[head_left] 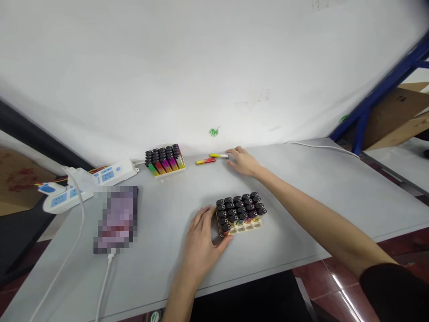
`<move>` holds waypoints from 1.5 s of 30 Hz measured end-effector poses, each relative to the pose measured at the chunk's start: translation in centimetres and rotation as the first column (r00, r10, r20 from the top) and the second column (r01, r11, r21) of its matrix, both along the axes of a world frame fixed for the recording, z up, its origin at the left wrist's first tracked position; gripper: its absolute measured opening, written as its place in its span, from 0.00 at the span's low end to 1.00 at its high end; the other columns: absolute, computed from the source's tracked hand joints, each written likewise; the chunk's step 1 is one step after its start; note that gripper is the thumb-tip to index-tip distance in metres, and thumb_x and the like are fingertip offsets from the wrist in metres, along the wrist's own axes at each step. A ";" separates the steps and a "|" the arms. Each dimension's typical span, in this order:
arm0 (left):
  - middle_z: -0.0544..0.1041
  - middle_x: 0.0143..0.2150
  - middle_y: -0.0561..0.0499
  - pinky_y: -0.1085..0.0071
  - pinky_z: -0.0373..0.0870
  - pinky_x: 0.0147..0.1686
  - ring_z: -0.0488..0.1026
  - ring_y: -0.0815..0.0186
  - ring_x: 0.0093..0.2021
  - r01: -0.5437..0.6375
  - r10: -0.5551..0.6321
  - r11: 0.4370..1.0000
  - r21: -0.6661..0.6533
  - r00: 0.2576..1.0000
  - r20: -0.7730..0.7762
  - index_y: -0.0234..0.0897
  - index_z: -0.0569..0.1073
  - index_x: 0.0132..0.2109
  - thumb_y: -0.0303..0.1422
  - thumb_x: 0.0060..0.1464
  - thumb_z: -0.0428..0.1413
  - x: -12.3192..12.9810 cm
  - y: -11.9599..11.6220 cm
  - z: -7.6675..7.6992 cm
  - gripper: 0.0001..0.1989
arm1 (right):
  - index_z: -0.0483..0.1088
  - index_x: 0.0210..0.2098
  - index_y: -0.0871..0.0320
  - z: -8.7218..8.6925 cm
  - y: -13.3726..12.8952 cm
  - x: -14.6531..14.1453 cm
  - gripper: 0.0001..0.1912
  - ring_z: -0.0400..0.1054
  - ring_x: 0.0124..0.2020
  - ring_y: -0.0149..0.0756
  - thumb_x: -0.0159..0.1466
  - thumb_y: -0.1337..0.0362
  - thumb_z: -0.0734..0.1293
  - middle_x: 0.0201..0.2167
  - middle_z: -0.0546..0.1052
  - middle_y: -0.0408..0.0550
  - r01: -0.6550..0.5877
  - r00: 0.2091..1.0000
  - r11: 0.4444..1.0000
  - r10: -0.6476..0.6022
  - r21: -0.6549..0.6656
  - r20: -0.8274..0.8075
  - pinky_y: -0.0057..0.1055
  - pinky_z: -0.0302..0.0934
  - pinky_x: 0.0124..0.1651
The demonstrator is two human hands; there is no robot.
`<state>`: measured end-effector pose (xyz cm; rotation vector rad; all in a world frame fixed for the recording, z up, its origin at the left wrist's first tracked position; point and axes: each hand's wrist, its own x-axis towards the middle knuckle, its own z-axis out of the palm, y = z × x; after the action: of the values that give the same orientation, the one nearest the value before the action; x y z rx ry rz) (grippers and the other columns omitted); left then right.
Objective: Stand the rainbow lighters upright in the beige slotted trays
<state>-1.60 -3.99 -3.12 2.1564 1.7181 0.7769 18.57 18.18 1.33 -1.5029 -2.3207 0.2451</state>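
My left hand (201,243) is curled around the left side of a cream tray (250,228), its thumb at the front corner. Upright in that tray stand several lighters (239,208) with black tops and coloured bodies; several holes along its front row hold none. My right hand (244,161) reaches to the back of the table, fingers apart, at the silver end of a yellow-and-white lighter (218,156) lying flat. Beside it lies a red-and-yellow lighter (205,161).
A second tray of black-topped lighters (165,160) stands near the wall. On the left are a white power strip (115,172) and a blurred-out phone (117,219) with a charging cable (104,281). A white cord (321,146) lies at the back right; cardboard boxes (395,112) stand beyond the blue frame (363,112).
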 end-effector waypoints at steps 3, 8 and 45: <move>0.70 0.63 0.42 0.47 0.66 0.62 0.66 0.48 0.65 -0.006 0.006 1.000 0.003 1.000 0.003 0.42 0.58 0.66 0.41 0.53 0.63 0.0 0.1 0.1 0.37 | 0.69 0.58 0.55 -2.4 1.7 -0.5 0.23 0.63 0.55 0.54 0.67 0.53 0.63 0.55 0.68 0.61 0.039 0.999 0.999 -0.040 0.013 0.023 0.49 0.57 0.56; 0.70 0.64 0.43 0.48 0.66 0.62 0.65 0.49 0.65 -0.014 0.014 1.000 -0.025 1.000 0.003 0.42 0.59 0.66 0.39 0.52 0.64 0.0 0.0 0.3 0.37 | 0.73 0.45 0.60 -3.7 0.5 0.0 0.14 0.65 0.51 0.50 0.66 0.58 0.63 0.48 0.72 0.59 0.151 0.966 0.987 -0.135 0.058 -0.219 0.46 0.59 0.55; 0.73 0.59 0.40 0.45 0.70 0.58 0.69 0.46 0.62 -0.108 0.106 0.994 -0.026 0.992 -0.066 0.40 0.61 0.64 0.45 0.54 0.60 -0.3 0.0 0.1 0.34 | 0.52 0.20 0.53 -1.2 -7.2 3.9 0.23 0.36 0.15 0.26 0.66 0.48 0.53 0.14 0.48 0.34 -0.264 0.121 0.839 -0.460 -0.475 -0.880 0.27 0.33 0.19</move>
<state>-1.89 -4.03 -3.06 2.1062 1.8791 0.7111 22.44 10.95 0.11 -1.0068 -0.9346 1.4911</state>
